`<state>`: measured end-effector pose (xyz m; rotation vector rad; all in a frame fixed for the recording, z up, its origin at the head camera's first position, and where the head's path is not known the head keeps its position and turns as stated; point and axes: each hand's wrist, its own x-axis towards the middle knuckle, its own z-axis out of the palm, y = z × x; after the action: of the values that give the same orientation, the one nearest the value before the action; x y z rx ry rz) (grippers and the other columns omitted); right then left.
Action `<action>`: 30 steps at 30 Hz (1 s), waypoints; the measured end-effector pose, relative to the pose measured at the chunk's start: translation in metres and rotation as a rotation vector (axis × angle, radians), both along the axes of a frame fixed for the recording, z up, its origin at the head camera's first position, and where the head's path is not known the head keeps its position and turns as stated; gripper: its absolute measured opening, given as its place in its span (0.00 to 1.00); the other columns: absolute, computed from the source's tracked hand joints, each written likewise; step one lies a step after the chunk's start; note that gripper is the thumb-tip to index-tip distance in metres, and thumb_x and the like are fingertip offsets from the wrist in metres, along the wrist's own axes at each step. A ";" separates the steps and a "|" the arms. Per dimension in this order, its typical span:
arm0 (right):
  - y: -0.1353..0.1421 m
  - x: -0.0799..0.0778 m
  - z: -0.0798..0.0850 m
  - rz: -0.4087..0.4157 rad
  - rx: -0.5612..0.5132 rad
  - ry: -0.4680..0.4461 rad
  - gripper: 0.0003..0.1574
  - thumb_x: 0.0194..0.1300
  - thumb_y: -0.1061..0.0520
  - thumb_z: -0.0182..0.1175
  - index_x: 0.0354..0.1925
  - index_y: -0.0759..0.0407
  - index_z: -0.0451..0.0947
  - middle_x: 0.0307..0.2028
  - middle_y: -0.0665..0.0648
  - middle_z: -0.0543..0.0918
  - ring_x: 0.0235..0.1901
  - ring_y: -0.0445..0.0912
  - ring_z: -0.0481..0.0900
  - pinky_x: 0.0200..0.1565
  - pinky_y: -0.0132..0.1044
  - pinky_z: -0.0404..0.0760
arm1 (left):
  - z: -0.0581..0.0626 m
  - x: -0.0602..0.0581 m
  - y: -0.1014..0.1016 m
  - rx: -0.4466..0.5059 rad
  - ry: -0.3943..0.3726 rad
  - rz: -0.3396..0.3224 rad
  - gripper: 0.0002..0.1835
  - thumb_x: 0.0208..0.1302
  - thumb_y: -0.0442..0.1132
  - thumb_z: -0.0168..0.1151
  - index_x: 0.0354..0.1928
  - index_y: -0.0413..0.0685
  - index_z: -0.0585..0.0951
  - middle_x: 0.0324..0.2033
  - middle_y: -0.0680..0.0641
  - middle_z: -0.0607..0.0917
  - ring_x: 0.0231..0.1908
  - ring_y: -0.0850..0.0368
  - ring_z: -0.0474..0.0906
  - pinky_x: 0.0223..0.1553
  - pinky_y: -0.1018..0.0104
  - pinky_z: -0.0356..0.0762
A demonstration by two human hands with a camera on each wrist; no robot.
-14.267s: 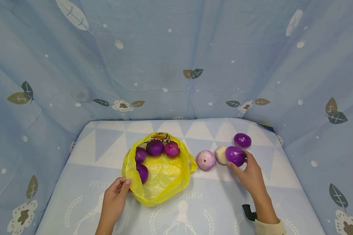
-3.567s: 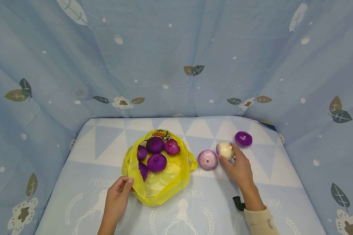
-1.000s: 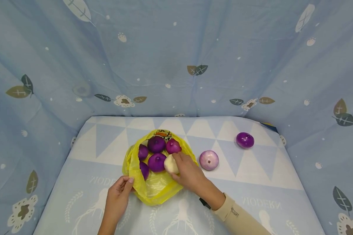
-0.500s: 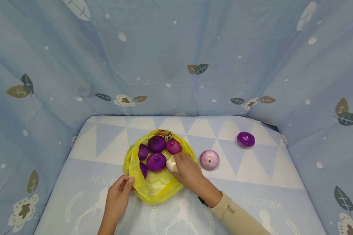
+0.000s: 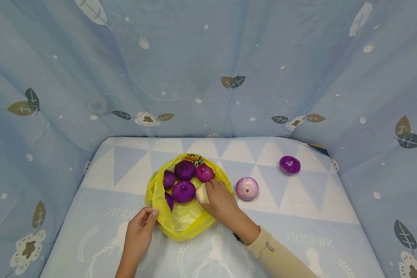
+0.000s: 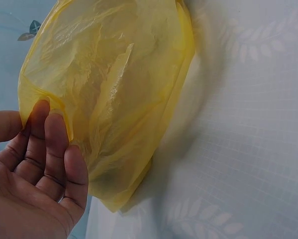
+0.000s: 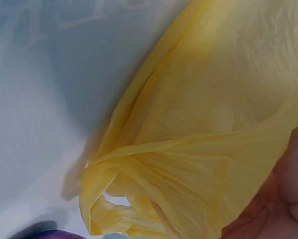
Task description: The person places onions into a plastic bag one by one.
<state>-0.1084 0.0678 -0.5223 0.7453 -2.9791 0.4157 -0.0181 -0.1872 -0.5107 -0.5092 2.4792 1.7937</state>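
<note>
A yellow plastic bag [image 5: 184,226] lies with its mouth spread wide on the table, several purple onions [image 5: 184,192] inside. My left hand [image 5: 139,231] pinches the bag's near-left rim between thumb and fingers; the left wrist view shows the film [image 6: 114,99] caught at the fingertips. Over the bag's right side, my right hand [image 5: 223,202] reaches in and grips a pale, whitish onion [image 5: 202,194], partly covered by the fingers. That onion sits beside a purple one. In the right wrist view the bag [image 7: 188,164] hides most of the right hand [image 7: 275,209].
A pinkish-white onion [image 5: 247,189] stands on the table just right of the bag. Farther back to the right lies a purple onion [image 5: 290,165]. The patterned tablecloth [image 5: 278,247] meets a blue curtain [image 5: 180,69] behind and at the sides.
Earlier, a purple onion went from the right into the bag. The right hand then carried the pale onion from beside the pinkish one into the bag. Over the last second, both hands barely moved.
</note>
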 end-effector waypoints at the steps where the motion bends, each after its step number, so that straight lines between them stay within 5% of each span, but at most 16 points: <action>1: 0.000 0.000 0.000 -0.003 -0.001 -0.006 0.41 0.61 0.43 0.78 0.60 0.64 0.73 0.53 0.62 0.76 0.46 0.56 0.75 0.42 0.44 0.87 | 0.000 0.000 0.000 0.003 0.000 0.001 0.17 0.82 0.47 0.56 0.49 0.37 0.82 0.43 0.43 0.87 0.40 0.59 0.84 0.47 0.62 0.86; 9: 0.006 0.004 0.011 0.007 -0.038 -0.058 0.49 0.62 0.41 0.77 0.70 0.65 0.70 0.62 0.64 0.75 0.58 0.60 0.76 0.56 0.49 0.84 | 0.000 0.000 0.000 0.010 -0.012 -0.002 0.18 0.82 0.48 0.56 0.49 0.37 0.81 0.44 0.43 0.88 0.40 0.59 0.85 0.48 0.62 0.86; 17: 0.027 0.010 0.037 0.027 -0.180 -0.046 0.43 0.64 0.43 0.76 0.68 0.61 0.74 0.65 0.62 0.76 0.64 0.59 0.74 0.64 0.50 0.79 | 0.000 0.000 0.000 0.018 -0.002 -0.005 0.17 0.82 0.47 0.56 0.49 0.37 0.81 0.44 0.42 0.88 0.40 0.59 0.85 0.47 0.62 0.87; 30: 0.087 0.014 0.054 -0.136 -0.260 0.041 0.45 0.62 0.44 0.78 0.68 0.62 0.74 0.69 0.63 0.73 0.68 0.60 0.70 0.65 0.58 0.77 | 0.003 0.001 0.002 0.011 -0.013 -0.009 0.18 0.82 0.48 0.56 0.50 0.37 0.81 0.45 0.42 0.88 0.41 0.60 0.85 0.48 0.65 0.86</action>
<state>-0.0948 0.1552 -0.4685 0.5159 -2.8373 0.7496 -0.0175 -0.1855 -0.5075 -0.5069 2.4577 1.7942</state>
